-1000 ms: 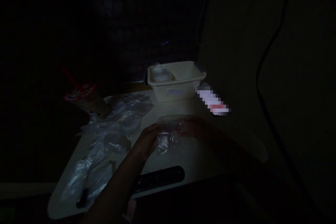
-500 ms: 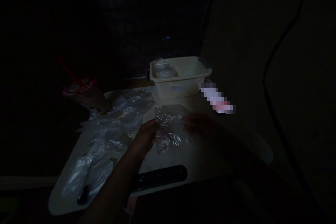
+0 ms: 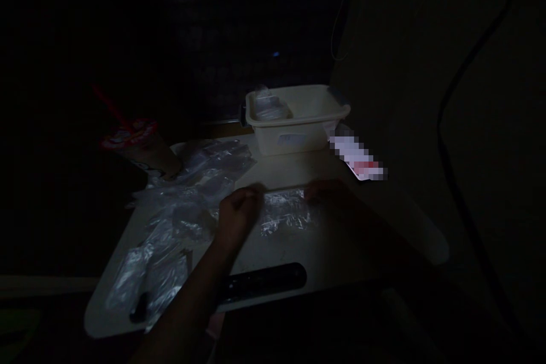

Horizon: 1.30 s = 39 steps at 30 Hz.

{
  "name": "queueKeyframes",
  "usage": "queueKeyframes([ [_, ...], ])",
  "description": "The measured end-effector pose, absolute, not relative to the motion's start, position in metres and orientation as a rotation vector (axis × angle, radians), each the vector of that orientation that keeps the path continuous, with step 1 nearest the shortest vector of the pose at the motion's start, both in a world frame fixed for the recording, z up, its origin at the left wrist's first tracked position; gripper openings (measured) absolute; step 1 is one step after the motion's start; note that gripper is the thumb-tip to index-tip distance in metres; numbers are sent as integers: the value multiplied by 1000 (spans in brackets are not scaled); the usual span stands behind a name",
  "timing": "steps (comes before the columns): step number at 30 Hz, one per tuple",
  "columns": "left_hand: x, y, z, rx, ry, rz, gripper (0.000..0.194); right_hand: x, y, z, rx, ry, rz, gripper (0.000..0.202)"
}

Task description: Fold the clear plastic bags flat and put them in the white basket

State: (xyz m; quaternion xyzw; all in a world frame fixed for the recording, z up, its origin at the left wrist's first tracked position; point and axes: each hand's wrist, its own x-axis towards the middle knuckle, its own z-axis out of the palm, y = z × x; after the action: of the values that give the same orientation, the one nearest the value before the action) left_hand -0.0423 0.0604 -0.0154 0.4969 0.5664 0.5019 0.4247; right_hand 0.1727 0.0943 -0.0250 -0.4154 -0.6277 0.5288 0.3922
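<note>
A clear plastic bag (image 3: 285, 210) is stretched between my hands above the pale table (image 3: 273, 253). My left hand (image 3: 239, 209) is closed on the bag's upper left corner, thumb and fingers pinched together. At the upper right corner my right hand (image 3: 326, 190) also grips the bag, though it is dark and its fingers are hard to make out. More clear plastic bags (image 3: 183, 222) lie in a loose spread left of my left hand.
Behind the bag stands a cream plastic bin (image 3: 294, 136) with a wrapped bundle (image 3: 269, 105) inside. A lidded cup (image 3: 149, 151) with a red straw is at the left. Right of the bin lies a lit, blurred-out phone-like thing (image 3: 357, 156). Dark slot (image 3: 264, 281) at the table's front.
The bag's upper edge has come down and is now pulled straight between both hands. My left hand has turned, knuckles up, and moved slightly right. The view has shifted a little.
</note>
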Motion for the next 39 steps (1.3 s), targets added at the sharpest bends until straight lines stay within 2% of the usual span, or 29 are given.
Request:
queueKeyframes([
  [5,-36,54,-11,2170,1462,840,38,172,92,-23,-1044,-1713,1266,21],
  [10,-29,45,-16,2589,1556,347,44,169,91,-17,-1198,-1589,1311,18],
  [14,-26,41,-18,2712,1638,147,44,174,91,-12,-1345,-1650,1034,23],
  [18,-24,40,-17,2746,1685,70,47,172,83,-3,-1489,-1757,451,29],
  [20,-23,40,-17,2755,1693,49,47,161,74,2,-1434,-1863,295,34],
  [26,-23,39,-16,2768,1663,-5,48,104,57,0,-1242,-2311,300,50],
  [30,-24,39,-15,2770,1639,-3,54,92,55,-13,-1284,-2491,281,61],
  [39,-23,39,-13,2737,1657,-54,51,102,53,-21,-1403,-2535,166,64],
])
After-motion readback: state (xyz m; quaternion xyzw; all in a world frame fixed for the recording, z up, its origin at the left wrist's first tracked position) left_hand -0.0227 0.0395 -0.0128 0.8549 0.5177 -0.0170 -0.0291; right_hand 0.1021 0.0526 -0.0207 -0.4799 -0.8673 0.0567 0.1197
